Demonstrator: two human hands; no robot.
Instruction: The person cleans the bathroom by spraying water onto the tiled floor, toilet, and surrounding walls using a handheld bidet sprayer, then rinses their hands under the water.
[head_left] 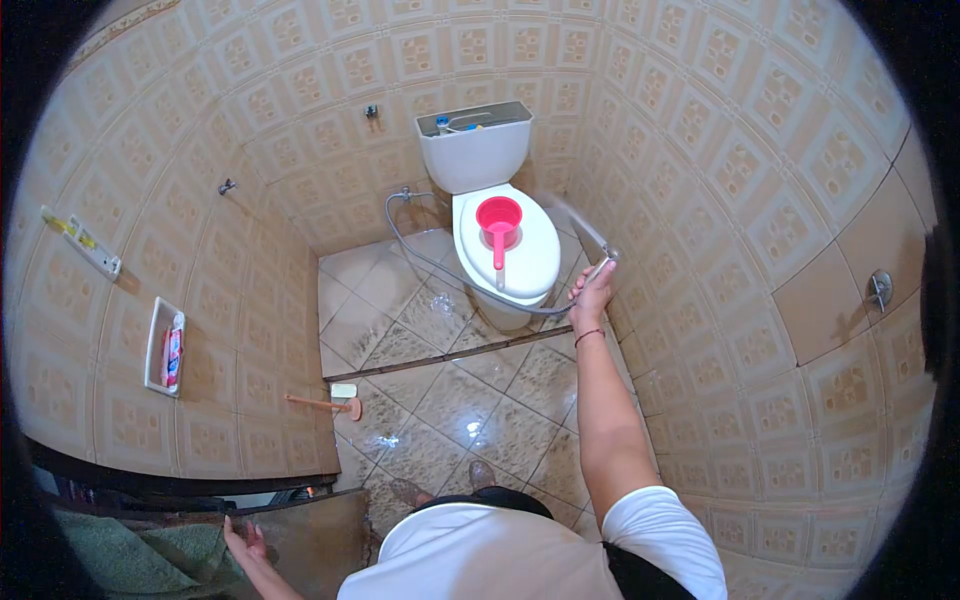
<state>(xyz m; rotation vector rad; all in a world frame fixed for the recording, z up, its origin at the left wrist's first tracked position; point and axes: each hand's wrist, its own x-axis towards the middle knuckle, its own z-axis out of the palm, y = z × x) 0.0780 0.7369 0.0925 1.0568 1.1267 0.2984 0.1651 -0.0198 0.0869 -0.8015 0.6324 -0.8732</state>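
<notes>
My right hand (pixel 592 291) is wrapped round a bidet sprayer (pixel 608 255), held to the right of the toilet. A blurred streak, apparently water, leaves its head toward the back wall. The grey hose (pixel 430 262) loops from my hand to a wall valve (pixel 405 193). On the closed white toilet lid (pixel 535 255) sits a pink dipper (pixel 499 218), its handle pointing toward me. At the lower left, my left hand (pixel 246 546) has its fingers apart and holds nothing visible. It is beside a green towel (pixel 140 550) and a brown door panel (pixel 325 525).
The toilet tank (pixel 478 155) has no cover. A low ledge (pixel 440 357) crosses the wet tiled floor (pixel 460 400). A wooden-handled plunger (pixel 345 406) lies at the left wall. A soap dish (pixel 155 340) with a toothpaste tube hangs there. A tap handle (pixel 880 289) sticks out on the right.
</notes>
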